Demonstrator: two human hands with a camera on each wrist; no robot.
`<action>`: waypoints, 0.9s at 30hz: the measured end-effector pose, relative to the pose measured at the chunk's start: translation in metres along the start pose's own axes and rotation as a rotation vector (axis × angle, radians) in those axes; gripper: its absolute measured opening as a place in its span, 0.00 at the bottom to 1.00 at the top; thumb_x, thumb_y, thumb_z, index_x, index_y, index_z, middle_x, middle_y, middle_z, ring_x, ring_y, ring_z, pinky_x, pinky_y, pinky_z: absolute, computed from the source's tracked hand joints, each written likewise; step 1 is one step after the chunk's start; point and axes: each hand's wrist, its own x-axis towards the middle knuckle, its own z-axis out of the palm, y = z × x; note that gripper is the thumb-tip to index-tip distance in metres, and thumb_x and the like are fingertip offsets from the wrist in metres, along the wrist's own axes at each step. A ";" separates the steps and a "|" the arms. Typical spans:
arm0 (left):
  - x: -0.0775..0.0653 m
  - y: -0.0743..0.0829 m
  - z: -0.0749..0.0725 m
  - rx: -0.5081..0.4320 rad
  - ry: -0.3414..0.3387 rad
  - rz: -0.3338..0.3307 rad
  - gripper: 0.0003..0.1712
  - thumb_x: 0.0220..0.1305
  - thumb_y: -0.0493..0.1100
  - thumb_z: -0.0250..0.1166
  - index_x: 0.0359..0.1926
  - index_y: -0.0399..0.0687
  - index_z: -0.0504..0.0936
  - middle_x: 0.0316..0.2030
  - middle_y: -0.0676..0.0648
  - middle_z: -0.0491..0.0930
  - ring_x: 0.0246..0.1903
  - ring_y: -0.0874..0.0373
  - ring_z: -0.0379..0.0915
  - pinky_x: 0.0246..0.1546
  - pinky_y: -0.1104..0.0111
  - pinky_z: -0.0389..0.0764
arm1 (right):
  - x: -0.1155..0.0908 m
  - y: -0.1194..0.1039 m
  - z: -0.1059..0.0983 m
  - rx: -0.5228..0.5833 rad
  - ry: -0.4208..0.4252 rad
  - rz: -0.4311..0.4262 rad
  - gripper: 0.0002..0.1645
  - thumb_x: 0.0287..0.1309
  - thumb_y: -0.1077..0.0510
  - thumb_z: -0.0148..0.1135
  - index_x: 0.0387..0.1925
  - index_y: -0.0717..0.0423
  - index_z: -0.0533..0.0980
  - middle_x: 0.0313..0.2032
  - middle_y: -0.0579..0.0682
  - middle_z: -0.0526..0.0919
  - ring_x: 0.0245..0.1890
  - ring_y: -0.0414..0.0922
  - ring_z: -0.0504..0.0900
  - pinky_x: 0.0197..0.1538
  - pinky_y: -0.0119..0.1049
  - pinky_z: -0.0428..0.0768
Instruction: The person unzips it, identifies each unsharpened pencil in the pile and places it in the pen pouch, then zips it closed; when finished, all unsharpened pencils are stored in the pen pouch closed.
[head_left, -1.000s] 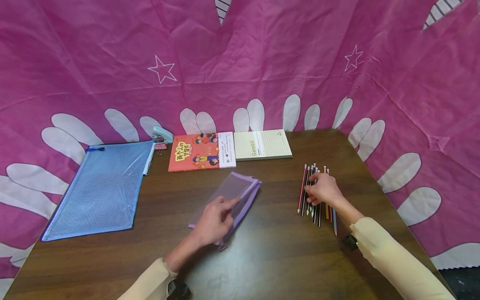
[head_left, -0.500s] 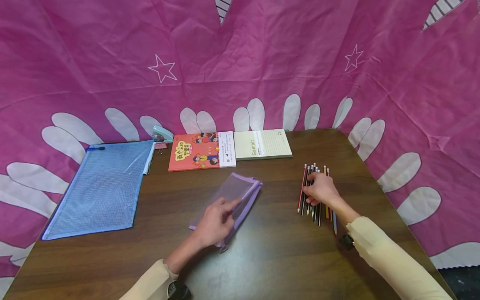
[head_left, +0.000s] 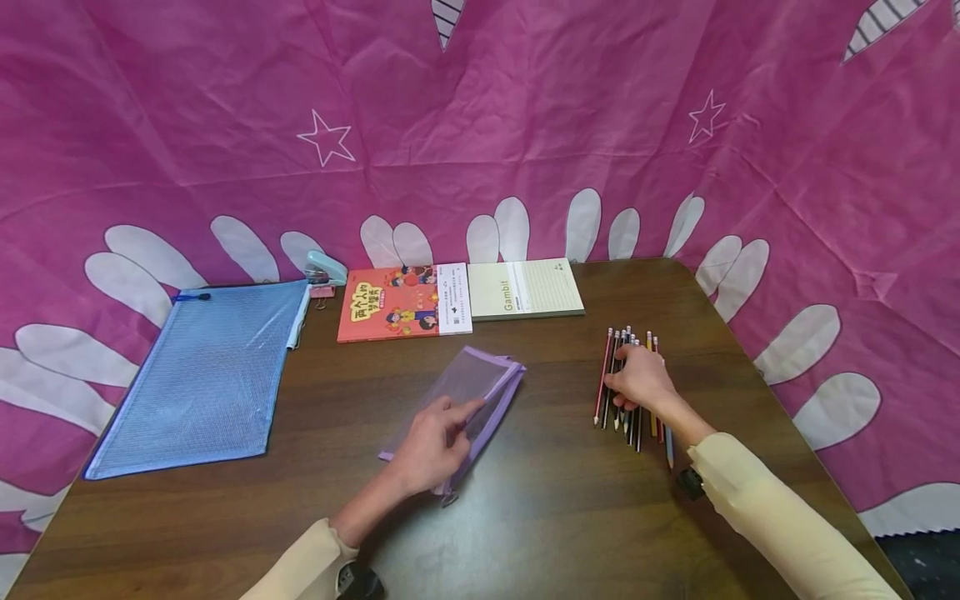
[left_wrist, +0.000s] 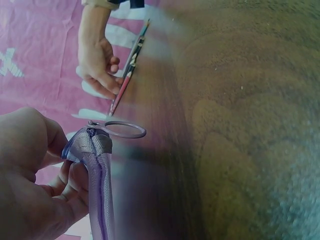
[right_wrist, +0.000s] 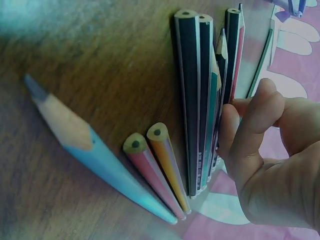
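Observation:
My left hand [head_left: 429, 443] grips a purple mesh zip pouch [head_left: 477, 375] at the table's middle. Its index finger stretches along the pouch, while the other fingers bend at the edge. In the left wrist view, a ring-shaped zip pull [left_wrist: 142, 133] hangs at the pouch's end. Over a bunch of pencils [head_left: 602, 387] on the right, my right hand [head_left: 643, 377] has curled fingers among the dark ones. The right wrist view has thumb and fingertips at the black pencils [right_wrist: 188, 75]; a blue pencil [right_wrist: 107, 165] lies apart, point toward the camera. The hand partly hides the bunch.
A large blue mesh zip bag [head_left: 202, 383] lies at left. Along the back are a light-blue stapler [head_left: 326, 268], a pink binder clip [head_left: 322, 292], a red picture book [head_left: 390, 310] and a cream notebook [head_left: 551, 287]. Pink cloth [head_left: 480, 108] hangs behind the table.
My right hand has shifted very slightly left over the pencils. The left hand and the pouch have barely moved.

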 end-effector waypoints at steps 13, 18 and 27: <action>-0.001 -0.002 0.002 -0.011 -0.021 -0.020 0.33 0.55 0.27 0.64 0.65 0.43 0.78 0.36 0.45 0.75 0.27 0.61 0.69 0.25 0.69 0.75 | -0.001 0.003 -0.002 0.076 -0.019 0.021 0.31 0.61 0.62 0.64 0.61 0.75 0.67 0.18 0.53 0.81 0.14 0.42 0.81 0.20 0.37 0.82; -0.001 -0.001 0.002 -0.013 -0.018 -0.018 0.33 0.55 0.26 0.64 0.64 0.43 0.78 0.36 0.44 0.75 0.28 0.60 0.68 0.25 0.69 0.75 | -0.004 0.007 -0.004 0.237 -0.016 0.067 0.30 0.63 0.64 0.62 0.62 0.74 0.65 0.23 0.56 0.83 0.16 0.41 0.81 0.21 0.37 0.82; -0.001 -0.001 0.002 -0.011 -0.019 -0.015 0.33 0.56 0.26 0.64 0.65 0.43 0.78 0.35 0.46 0.74 0.28 0.60 0.68 0.26 0.69 0.75 | -0.009 0.008 -0.003 0.285 -0.004 0.093 0.31 0.63 0.65 0.62 0.65 0.69 0.64 0.25 0.56 0.83 0.16 0.40 0.81 0.21 0.36 0.82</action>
